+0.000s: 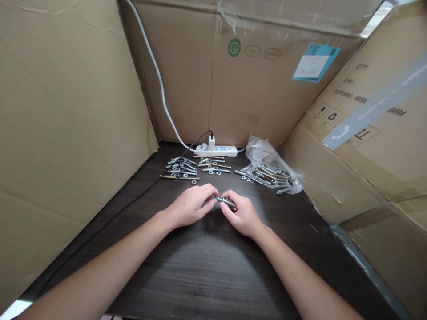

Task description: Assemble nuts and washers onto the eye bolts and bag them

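Observation:
A silvery expansion bolt (227,202) with a sleeve lies slantwise between my two hands, above the middle of the dark table. My right hand (243,213) is closed round its sleeve, thumb on the near side and fingers on the far side. At the bolt's left end, the thumb and fingers of my left hand (191,205) are pinched together. Whether a small nut or washer sits between those left fingertips is hidden. Beyond my hands lie loose bolts and sleeves (187,166) with several nuts and washers (194,182) among them.
A clear plastic bag (267,153) holding more bolts (271,175) lies at the back right. Behind the loose parts stands a white power strip (227,150) with a charger plugged in. A black cable (133,198) crosses the table's left side. Tall cardboard boxes (187,66) wall three sides.

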{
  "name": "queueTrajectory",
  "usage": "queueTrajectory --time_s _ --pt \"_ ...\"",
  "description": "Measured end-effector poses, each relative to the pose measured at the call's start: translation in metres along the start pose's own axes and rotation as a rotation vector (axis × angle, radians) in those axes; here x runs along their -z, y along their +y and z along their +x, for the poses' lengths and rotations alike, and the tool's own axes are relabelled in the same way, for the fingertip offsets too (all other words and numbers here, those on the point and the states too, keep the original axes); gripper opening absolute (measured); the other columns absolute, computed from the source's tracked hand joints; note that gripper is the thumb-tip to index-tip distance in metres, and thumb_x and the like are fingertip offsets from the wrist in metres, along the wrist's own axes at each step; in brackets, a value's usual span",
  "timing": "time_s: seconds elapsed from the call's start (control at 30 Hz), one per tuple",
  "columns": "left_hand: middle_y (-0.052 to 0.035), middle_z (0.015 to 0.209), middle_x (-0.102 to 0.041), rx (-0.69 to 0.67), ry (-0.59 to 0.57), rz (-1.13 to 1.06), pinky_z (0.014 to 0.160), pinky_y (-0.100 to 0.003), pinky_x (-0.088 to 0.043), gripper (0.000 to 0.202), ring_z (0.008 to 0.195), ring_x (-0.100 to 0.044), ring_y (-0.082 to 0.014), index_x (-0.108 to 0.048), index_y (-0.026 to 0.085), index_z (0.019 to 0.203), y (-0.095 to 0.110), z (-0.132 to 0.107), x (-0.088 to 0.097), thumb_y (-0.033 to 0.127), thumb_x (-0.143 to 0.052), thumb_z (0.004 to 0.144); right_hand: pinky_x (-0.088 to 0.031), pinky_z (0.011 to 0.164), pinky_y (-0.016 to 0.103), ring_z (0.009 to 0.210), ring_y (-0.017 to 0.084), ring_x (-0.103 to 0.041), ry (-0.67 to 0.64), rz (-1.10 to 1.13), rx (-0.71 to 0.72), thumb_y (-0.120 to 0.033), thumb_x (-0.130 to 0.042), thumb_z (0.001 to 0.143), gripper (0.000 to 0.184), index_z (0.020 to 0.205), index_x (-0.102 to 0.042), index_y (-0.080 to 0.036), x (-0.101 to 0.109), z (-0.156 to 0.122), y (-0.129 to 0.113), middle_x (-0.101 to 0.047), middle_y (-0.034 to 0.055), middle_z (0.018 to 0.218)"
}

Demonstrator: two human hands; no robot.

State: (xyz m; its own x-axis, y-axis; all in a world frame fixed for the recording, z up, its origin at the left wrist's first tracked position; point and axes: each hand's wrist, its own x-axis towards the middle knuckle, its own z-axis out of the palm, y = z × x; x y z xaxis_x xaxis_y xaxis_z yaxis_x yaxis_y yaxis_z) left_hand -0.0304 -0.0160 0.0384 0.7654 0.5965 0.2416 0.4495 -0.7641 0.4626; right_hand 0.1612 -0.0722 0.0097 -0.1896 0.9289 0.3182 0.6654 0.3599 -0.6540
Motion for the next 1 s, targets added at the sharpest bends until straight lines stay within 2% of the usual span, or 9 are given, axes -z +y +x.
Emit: queueTrajectory --time_s 0.17,0.3,0.57,0.73,1.0 --pt "-0.0014 0.093 -0.061 -0.042 -0.049 0.013 0.071 -0.026 -0.042 0.015 0.082 -0.057 -0.0149 -0.054 0.021 0.102 0.002 0.000 -0.002 0.026 -0.044 0.092 -0.040 0.058 0.022 0.060 0.012 -0.054 -0.039 0.045 0.008 -0.031 -0.049 0.087 0.016 0.093 -0.059 -0.020 -0.001 0.000 -0.002 -0.062 -0.0008 0.072" --pt "-0.0016 0.093 -0.060 -0.049 -0.047 0.044 0.071 -0.027 -0.042 0.016 0.081 -0.057 -0.0152 -0.054 0.021 0.102 0.001 0.000 -0.002 0.028 -0.045 0.092 -0.040 0.057 0.021 0.057 0.011 -0.053 -0.014 0.069 -0.005 -0.030 -0.051 0.085 0.016 0.092 -0.061 -0.020 -0.003 0.000 -0.001 -0.062 -0.0016 0.069" --pt "-0.0037 0.093 -0.059 0.047 -0.003 0.100 0.074 -0.030 -0.044 0.025 0.083 -0.058 -0.0177 -0.052 0.020 0.110 -0.013 -0.001 0.007 0.026 -0.049 0.085 -0.037 0.052 0.020 0.050 0.009 -0.047 0.082 0.047 -0.064 -0.028 -0.056 0.077 0.010 0.081 -0.060 -0.019 -0.003 0.001 0.002 -0.054 -0.0040 0.059" --pt "-0.0031 0.095 -0.060 0.077 -0.116 0.112 0.073 -0.028 -0.043 0.021 0.087 -0.058 -0.0178 -0.055 0.021 0.105 -0.025 0.000 0.002 0.023 -0.050 0.085 -0.036 0.051 0.019 0.050 0.009 -0.047 0.082 0.046 -0.093 -0.029 -0.055 0.077 0.011 0.079 -0.059 -0.019 -0.003 0.003 0.003 -0.054 -0.0037 0.058" --pt "-0.0015 0.088 -0.061 0.092 -0.124 0.123 0.069 -0.027 -0.041 0.012 0.078 -0.057 -0.0157 -0.057 0.019 0.095 -0.026 0.002 -0.002 0.025 -0.050 0.088 -0.036 0.052 0.020 0.050 0.010 -0.048 0.054 0.040 -0.113 -0.030 -0.054 0.078 0.012 0.080 -0.058 -0.019 -0.004 0.003 0.005 -0.055 -0.0037 0.058"
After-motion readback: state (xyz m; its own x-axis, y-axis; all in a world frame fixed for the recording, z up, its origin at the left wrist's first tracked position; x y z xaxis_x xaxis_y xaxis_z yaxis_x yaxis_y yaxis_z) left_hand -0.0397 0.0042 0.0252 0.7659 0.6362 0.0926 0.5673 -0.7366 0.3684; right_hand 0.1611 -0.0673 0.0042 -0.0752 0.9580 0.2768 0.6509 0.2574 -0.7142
